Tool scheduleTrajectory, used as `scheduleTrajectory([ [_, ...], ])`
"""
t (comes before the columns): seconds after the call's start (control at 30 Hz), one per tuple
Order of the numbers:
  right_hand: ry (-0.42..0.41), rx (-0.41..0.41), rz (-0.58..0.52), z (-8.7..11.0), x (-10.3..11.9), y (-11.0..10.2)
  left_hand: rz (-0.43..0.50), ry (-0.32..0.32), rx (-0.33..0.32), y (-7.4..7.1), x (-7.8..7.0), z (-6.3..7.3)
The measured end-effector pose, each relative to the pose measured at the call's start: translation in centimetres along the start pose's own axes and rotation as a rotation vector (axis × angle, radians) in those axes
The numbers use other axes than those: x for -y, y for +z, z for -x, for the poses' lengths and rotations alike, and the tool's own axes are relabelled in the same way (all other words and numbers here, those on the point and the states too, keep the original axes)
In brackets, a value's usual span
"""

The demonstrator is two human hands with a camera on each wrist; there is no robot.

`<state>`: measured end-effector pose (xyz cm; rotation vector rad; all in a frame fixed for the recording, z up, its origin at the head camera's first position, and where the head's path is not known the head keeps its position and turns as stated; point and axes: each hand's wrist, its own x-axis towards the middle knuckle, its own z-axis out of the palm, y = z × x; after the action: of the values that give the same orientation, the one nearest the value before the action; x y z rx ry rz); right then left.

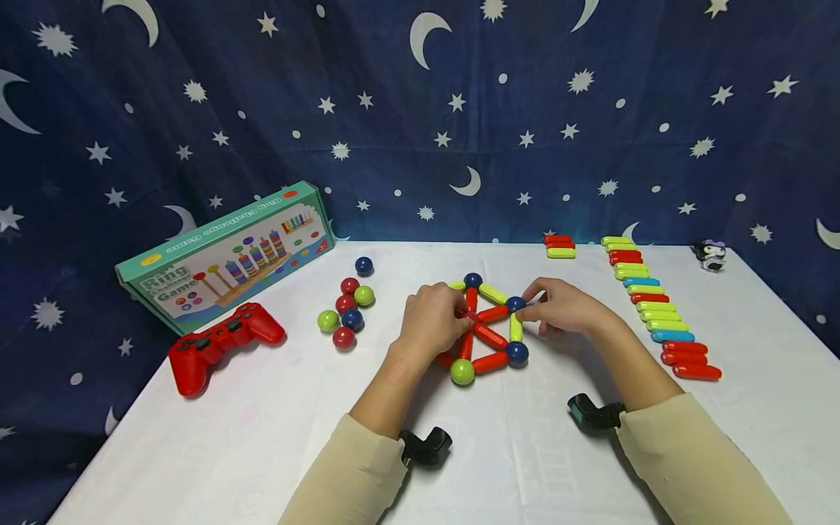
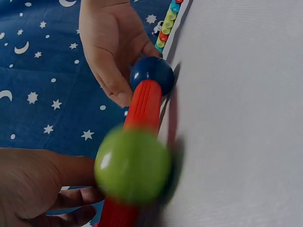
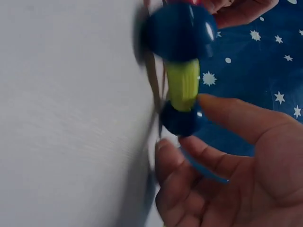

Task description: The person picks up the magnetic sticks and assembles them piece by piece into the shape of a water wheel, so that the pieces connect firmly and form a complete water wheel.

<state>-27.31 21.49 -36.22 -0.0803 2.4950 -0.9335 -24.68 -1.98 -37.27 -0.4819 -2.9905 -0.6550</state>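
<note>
A flat, wheel-like frame of magnetic sticks and balls lies on the white table [image 1: 558, 452]. Its rim shows a green ball [image 1: 462, 372], a near blue ball [image 1: 518, 354], a blue ball at the right [image 1: 515, 304] and a far blue ball [image 1: 473, 280]. Red sticks [image 1: 490, 336] meet at the middle, where my left hand [image 1: 429, 317] pinches a red ball [image 1: 469, 316], mostly covered by the fingers. My right hand [image 1: 561, 306] holds the right blue ball between thumb and fingers, at the end of a yellow-green stick [image 3: 184, 85].
Several loose balls [image 1: 345, 304] lie left of the frame. Beyond them are a red game controller [image 1: 226, 343] and a ring game box [image 1: 230, 255]. At the right runs a row of sticks [image 1: 659, 316], with a short stack [image 1: 559, 246] and a small figurine [image 1: 712, 255] farther back.
</note>
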Motion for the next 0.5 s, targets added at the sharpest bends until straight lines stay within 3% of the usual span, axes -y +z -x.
scheduleTrajectory([
  [0.13, -0.053, -0.088, 0.136, -0.6, 0.7, -0.2, 0.017, 0.008, 0.006, -0.1, 0.0, -0.2],
  [0.23, -0.135, -0.134, 0.157, -1.6, 1.5, 0.3, 0.026, 0.019, 0.011, -0.2, -0.1, -0.3],
  [0.33, -0.197, -0.116, 0.126, -2.7, 2.2, 1.0, 0.028, 0.024, 0.012, -0.1, -0.1, -0.3],
  [0.5, -0.224, -0.091, 0.139, -3.8, 3.1, 2.1, 0.037, 0.020, 0.008, 0.0, 0.1, -0.1],
])
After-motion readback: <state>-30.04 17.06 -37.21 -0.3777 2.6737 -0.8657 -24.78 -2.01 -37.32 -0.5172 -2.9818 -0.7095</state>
